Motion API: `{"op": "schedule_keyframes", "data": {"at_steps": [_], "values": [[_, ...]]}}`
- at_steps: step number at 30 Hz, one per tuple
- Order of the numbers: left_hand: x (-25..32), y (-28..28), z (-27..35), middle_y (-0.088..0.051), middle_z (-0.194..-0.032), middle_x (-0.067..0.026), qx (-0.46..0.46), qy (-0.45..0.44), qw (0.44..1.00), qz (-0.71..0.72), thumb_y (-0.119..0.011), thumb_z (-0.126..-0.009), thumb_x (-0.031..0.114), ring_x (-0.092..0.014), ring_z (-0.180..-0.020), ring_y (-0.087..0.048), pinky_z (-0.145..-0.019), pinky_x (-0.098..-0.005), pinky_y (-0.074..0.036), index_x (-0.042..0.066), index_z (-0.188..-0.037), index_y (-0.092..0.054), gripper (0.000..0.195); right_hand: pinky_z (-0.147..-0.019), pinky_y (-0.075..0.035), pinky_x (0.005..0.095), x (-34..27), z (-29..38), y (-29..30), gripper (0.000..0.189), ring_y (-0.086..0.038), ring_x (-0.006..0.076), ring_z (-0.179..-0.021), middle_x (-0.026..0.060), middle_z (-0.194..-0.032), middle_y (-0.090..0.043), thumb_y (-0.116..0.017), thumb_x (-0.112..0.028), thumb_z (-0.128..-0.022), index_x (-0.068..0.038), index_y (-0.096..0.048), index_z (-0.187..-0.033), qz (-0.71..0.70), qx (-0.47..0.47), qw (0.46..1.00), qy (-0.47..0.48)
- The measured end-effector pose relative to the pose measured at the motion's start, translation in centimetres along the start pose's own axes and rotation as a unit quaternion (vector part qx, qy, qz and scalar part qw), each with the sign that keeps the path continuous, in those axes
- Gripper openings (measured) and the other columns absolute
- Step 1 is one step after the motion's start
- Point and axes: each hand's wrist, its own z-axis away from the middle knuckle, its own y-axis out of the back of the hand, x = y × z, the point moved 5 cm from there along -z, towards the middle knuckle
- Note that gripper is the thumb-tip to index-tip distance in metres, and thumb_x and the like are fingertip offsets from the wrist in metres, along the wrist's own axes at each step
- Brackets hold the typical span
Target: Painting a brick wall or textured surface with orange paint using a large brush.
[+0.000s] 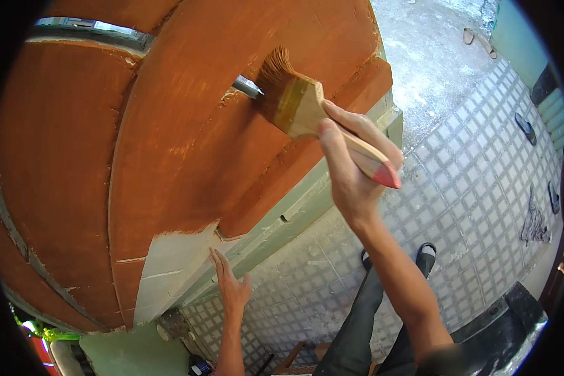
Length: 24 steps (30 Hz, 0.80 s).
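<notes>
My right hand [357, 164] grips the wooden handle of a wide flat paintbrush [305, 110]. The handle's end is red, and brown paint coats the bristles. The bristle tips meet a large brown-painted panel [183, 155], beside a small slot-like gap [248, 87]. Lower down, my left hand [234, 284] holds nothing, its thumb apart from the extended fingers. Its fingertips are at the edge of a pale, unpainted section [174, 263] of the panel; whether they touch it I cannot tell. A pale green ledge [282, 214] runs along the panel's side.
My legs [357, 319] stand on a patterned tile floor [451, 197]. Loose slippers [525, 129] and a crumpled cloth [536, 221] lie to the right. A black object [507, 319] sits at the lower right. A long opening [94, 33] cuts through the panel at upper left.
</notes>
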Motion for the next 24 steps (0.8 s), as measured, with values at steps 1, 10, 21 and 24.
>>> {"op": "schedule_keyframes", "data": {"at_steps": [1, 10, 21, 24], "values": [[-0.3, 0.2, 0.0, -0.003, -0.170, -0.0239, 0.003, 0.002, 1.000, -0.001, -0.064, -0.081, 0.003, -0.044, -0.157, -0.004, -0.126, -0.0534, -0.020, -0.001, -0.163, -0.009, 0.099, -0.070, -0.056, 0.0266, -0.1, -0.4, 0.6, 0.021, -0.072, 0.0148, -0.076, 0.0148, -0.090, -0.077, -0.072, -0.002, -0.087, 0.007, -0.075, -0.106, -0.004, -0.001, 1.000, 0.000], [0.4, -0.1, -0.2, -0.005, -0.169, -0.0269, 0.007, -0.010, 1.000, 0.006, -0.062, -0.071, 0.000, -0.043, -0.157, -0.005, -0.127, -0.0471, -0.014, -0.005, -0.161, -0.009, 0.104, -0.066, -0.058, 0.0282, 0.4, -1.3, -0.4, 0.022, -0.075, 0.0193, -0.074, 0.0150, -0.089, -0.077, -0.075, 0.002, -0.083, 0.000, -0.078, -0.104, 0.021, -0.046, 0.991, 0.126], [0.6, -0.3, -0.2, -0.003, -0.170, -0.0223, -0.003, -0.005, 1.000, 0.004, -0.063, -0.076, 0.003, -0.042, -0.157, -0.002, -0.126, -0.0515, -0.019, -0.001, -0.163, -0.008, 0.103, -0.065, -0.056, 0.0282, 0.5, -1.9, 0.4, 0.017, -0.073, 0.0189, -0.070, 0.0156, -0.083, -0.076, -0.073, -0.001, -0.085, 0.006, -0.076, -0.100, 0.002, -0.001, 0.997, 0.082], [0.0, -0.1, -0.1, -0.002, -0.171, -0.0216, -0.005, -0.011, 1.000, -0.007, -0.063, -0.075, 0.003, -0.041, -0.157, -0.002, -0.126, -0.0518, -0.019, -0.001, -0.163, -0.008, 0.103, -0.066, -0.057, 0.0299, 0.7, -1.6, 1.6, 0.015, -0.075, 0.0225, -0.070, 0.0166, -0.082, -0.075, -0.073, 0.000, -0.081, 0.004, -0.077, -0.096, 0.054, -0.028, 0.996, 0.063]]}}
